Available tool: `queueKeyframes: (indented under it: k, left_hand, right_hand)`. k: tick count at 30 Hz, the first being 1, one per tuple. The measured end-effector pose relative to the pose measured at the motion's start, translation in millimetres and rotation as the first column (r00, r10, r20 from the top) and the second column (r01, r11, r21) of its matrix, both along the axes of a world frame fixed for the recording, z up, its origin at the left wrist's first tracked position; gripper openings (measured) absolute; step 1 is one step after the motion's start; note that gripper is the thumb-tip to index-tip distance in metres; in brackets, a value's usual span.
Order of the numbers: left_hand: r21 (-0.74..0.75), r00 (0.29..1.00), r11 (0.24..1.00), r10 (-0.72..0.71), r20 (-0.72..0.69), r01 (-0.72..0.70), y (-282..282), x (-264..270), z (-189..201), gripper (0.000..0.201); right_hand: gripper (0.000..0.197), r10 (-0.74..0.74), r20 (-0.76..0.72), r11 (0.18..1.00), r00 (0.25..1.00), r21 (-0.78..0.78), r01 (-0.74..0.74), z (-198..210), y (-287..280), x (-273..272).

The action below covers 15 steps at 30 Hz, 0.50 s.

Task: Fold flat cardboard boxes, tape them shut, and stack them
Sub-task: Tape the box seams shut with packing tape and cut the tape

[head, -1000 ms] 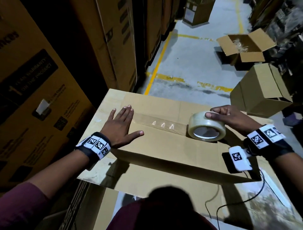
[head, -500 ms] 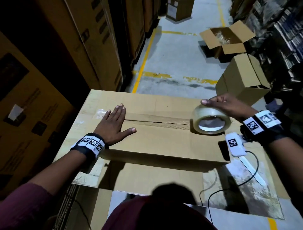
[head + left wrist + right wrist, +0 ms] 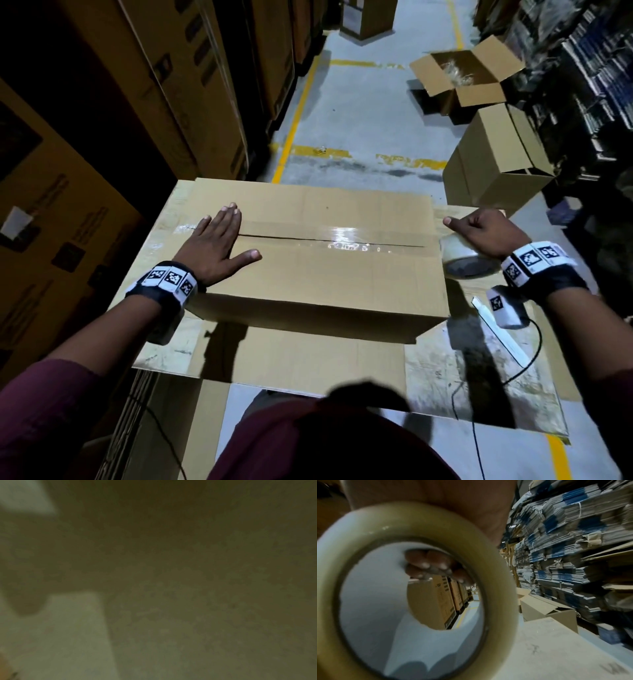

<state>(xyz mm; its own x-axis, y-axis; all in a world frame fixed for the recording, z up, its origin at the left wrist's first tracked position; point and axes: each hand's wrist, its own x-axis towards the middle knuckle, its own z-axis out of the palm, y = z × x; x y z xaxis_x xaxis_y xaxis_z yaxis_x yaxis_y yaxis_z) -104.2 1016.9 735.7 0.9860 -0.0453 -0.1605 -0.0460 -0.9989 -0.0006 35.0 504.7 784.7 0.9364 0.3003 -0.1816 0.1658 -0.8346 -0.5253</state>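
A folded cardboard box (image 3: 318, 281) lies on a flat cardboard sheet (image 3: 308, 356) in the head view, its top flaps closed. Clear tape (image 3: 342, 240) runs along the centre seam. My left hand (image 3: 215, 245) lies flat, fingers straight, on the box's left end over the seam. My right hand (image 3: 479, 233) grips the roll of clear tape (image 3: 469, 260) just past the box's right edge. In the right wrist view the tape roll (image 3: 423, 524) fills the frame and my fingertips (image 3: 435, 563) curl into its core. The left wrist view is dark and blurred.
Tall stacked cartons (image 3: 144, 85) wall the left side. On the grey floor beyond stand a closed box (image 3: 496, 161) and an open box (image 3: 466, 75). Shelves of bundled flat cardboard (image 3: 573, 547) fill the right. A white strip (image 3: 500, 332) and black cable (image 3: 534, 356) lie on the sheet.
My right hand has pulled the tape roll rightward along the seam, from the middle of the box to just past its right edge. The left hand stays pressed near the left end.
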Motion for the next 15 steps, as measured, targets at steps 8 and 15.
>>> queueKeyframes:
  k: [8, 15]
  left_hand:
    - [-0.020, 1.000, 1.000, 0.023, 0.005, -0.023, -17, -6, 3, 0.108]
    - [-0.129, 0.970, 0.963, -0.241, -0.016, 0.237, -115, -7, 13, 0.110]
  right_hand:
    - [0.065, -0.106, 0.108, 0.992, 0.988, 0.080, 0.097, -32, -3, 0]
    - [0.068, -0.144, 0.130, 0.989, 0.981, 0.056, 0.138, -61, 6, -5]
